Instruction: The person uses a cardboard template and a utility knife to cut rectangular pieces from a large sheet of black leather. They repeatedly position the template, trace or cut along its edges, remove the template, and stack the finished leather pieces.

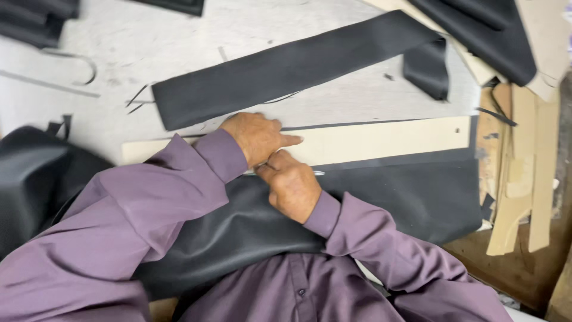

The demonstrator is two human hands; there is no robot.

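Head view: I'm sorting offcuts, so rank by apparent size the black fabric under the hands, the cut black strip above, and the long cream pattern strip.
1. Black fabric, largest.
2. Cut black strip.
3. Cream pattern strip, though partly hidden by the left hand, so close to the second.

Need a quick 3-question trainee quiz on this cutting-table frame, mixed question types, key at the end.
1. True or false: the left hand presses flat on the long cardboard strip.
2. Multiple choice: the cardboard strip lies on A) a dark sheet, B) a white towel, C) a metal tray.
3. Fill in: the right hand holds a thin ____ against the strip's lower edge.

Key
1. True; the palm is down on the strip's left part.
2. A; dark sheet shows above, below and right of the strip.
3. Tool; only its thin tip shows past the fingers, so its kind cannot be told.
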